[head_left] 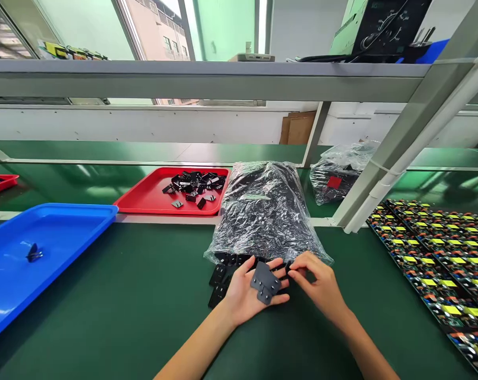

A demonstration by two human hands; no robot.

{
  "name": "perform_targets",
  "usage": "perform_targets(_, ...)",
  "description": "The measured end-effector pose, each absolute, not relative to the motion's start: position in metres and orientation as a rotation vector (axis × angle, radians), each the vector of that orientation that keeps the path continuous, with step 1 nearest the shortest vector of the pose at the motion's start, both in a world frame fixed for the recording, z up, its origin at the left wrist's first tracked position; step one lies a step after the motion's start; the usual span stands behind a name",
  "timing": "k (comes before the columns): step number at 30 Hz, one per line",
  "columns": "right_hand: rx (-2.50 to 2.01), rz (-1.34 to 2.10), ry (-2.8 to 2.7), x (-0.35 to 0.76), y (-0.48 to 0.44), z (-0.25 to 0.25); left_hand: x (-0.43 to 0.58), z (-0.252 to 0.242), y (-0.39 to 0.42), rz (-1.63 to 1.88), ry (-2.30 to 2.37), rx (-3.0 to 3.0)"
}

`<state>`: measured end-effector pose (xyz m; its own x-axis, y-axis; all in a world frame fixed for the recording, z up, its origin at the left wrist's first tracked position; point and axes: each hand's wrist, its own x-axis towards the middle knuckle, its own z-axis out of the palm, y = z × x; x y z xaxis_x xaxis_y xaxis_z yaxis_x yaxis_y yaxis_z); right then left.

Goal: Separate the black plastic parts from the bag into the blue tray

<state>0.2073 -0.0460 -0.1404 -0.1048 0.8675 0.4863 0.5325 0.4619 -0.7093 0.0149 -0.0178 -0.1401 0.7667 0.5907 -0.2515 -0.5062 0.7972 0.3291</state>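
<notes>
My left hand [241, 298] is turned palm up with its fingers spread, carrying a few dark grey plastic plates [265, 281] with small holes or studs. Close to its fingertips, my right hand [320, 282] is closed in a pinch on a small black piece [288, 266], too small to make out clearly. Just beyond both hands lies a clear plastic bag [266, 211] full of black parts. Several black plastic parts [218, 279] lie at its mouth, partly hidden behind my left hand.
A red tray [151, 192] at the back holds small black and metal pieces. On the left is a blue tray [76, 227] with a small black part. Circuit boards [440, 264] cover the right side. A slanted post [397, 153] and another bag [337, 174] stand behind.
</notes>
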Motion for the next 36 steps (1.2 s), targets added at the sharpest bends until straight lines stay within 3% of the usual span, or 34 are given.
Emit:
perform_targets(10,-0.985,0.264,-1.901,0.19,-0.048,-0.151,0.017,-0.146,-0.021,0.59,0.414,0.255)
perform_targets(16,-1.416,0.354,-1.89,0.226,-0.04,-0.146,0.011,-0.135,-0.015,0.798,0.372,0.242)
perform_targets(20,-1.725,0.226,-2.06,0.252,-0.032,-0.159,0.005,-0.131,-0.011,0.911,0.363,0.224)
perform_targets(36,-1.786,0.214,-2.15,0.254,-0.026,-0.186,0.0,-0.131,-0.009,0.997,0.401,0.186)
